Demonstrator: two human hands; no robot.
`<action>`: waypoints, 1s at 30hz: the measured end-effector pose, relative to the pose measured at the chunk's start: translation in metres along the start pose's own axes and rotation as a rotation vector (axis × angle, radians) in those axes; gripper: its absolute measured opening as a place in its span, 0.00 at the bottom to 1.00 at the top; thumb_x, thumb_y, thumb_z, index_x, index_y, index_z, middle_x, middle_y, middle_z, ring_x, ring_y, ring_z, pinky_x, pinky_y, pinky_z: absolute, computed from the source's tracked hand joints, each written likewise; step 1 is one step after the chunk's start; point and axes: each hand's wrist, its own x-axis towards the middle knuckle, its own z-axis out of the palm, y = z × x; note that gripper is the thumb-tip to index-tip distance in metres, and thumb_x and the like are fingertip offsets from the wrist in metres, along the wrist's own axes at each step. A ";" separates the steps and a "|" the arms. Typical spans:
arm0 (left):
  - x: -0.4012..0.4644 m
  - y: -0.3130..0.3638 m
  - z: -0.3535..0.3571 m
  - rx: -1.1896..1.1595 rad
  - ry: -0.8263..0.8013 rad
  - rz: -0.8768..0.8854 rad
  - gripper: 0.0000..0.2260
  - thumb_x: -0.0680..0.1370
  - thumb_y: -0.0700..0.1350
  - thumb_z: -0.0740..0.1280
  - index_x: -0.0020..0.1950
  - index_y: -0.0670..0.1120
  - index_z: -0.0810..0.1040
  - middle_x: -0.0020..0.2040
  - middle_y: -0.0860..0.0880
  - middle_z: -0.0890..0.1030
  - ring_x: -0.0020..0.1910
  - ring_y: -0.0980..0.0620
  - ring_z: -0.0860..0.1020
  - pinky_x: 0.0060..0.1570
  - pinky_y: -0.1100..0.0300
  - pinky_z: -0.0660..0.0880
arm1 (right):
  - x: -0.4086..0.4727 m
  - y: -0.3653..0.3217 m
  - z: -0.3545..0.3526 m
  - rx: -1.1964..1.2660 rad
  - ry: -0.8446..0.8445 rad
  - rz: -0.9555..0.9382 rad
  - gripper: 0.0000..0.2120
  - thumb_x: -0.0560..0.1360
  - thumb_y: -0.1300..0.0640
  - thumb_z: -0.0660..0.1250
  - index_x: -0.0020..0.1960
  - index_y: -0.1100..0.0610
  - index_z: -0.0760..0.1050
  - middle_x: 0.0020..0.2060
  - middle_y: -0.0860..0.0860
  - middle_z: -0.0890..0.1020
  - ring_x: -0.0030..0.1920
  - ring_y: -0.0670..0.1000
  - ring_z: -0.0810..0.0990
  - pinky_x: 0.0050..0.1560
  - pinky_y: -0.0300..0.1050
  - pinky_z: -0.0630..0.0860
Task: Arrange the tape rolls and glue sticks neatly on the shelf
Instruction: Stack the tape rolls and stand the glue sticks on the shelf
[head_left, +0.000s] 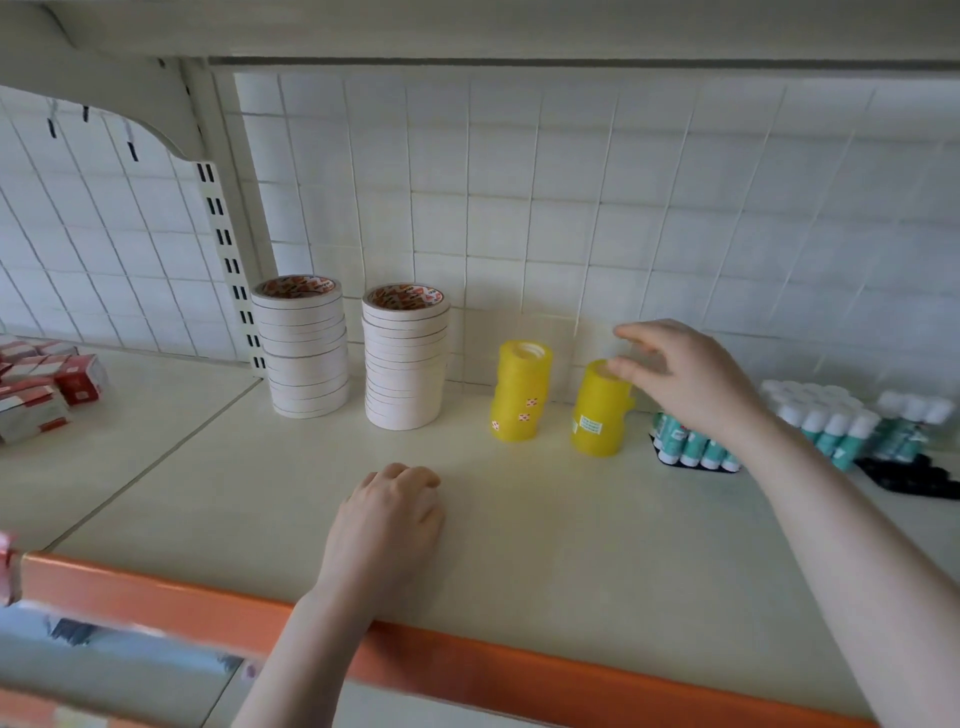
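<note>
Two tall stacks of white tape rolls (306, 348) (406, 358) stand at the back left of the cream shelf (519, 545). To their right stand two stacks of yellow tape rolls (521, 392) (600, 415). My right hand (685, 374) hovers at the top of the right yellow stack, fingers spread and relaxed, fingertips touching its upper edge. My left hand (392, 514) rests on the shelf near the front with its fingers loosely curled, holding nothing. Green-and-white glue sticks (826, 421) stand in black trays at the right, partly hidden behind my right arm.
Red and white small boxes (47, 384) lie on the neighbouring shelf at the left. An orange strip (467, 660) runs along the shelf's front edge. A white wire grid (571, 208) backs the shelf, and another shelf board (467, 31) hangs overhead.
</note>
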 end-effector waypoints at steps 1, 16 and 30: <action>-0.001 0.006 0.000 -0.001 -0.007 0.004 0.13 0.77 0.50 0.63 0.61 0.53 0.75 0.60 0.54 0.75 0.60 0.51 0.71 0.56 0.56 0.70 | -0.012 0.007 -0.005 -0.033 0.031 0.021 0.20 0.74 0.49 0.67 0.63 0.55 0.75 0.58 0.54 0.78 0.58 0.55 0.75 0.56 0.47 0.69; -0.057 0.229 0.077 0.037 -0.024 0.325 0.18 0.77 0.52 0.63 0.66 0.51 0.71 0.65 0.51 0.72 0.65 0.49 0.67 0.60 0.57 0.65 | -0.248 0.160 -0.131 -0.570 0.196 0.351 0.14 0.69 0.55 0.74 0.49 0.62 0.80 0.40 0.58 0.81 0.40 0.61 0.80 0.39 0.54 0.77; -0.162 0.533 0.183 -0.081 -0.157 0.566 0.19 0.77 0.51 0.63 0.67 0.51 0.70 0.66 0.51 0.71 0.65 0.48 0.67 0.60 0.55 0.66 | -0.432 0.331 -0.307 -0.627 0.275 0.647 0.11 0.68 0.54 0.73 0.46 0.60 0.80 0.38 0.57 0.81 0.40 0.61 0.80 0.40 0.52 0.76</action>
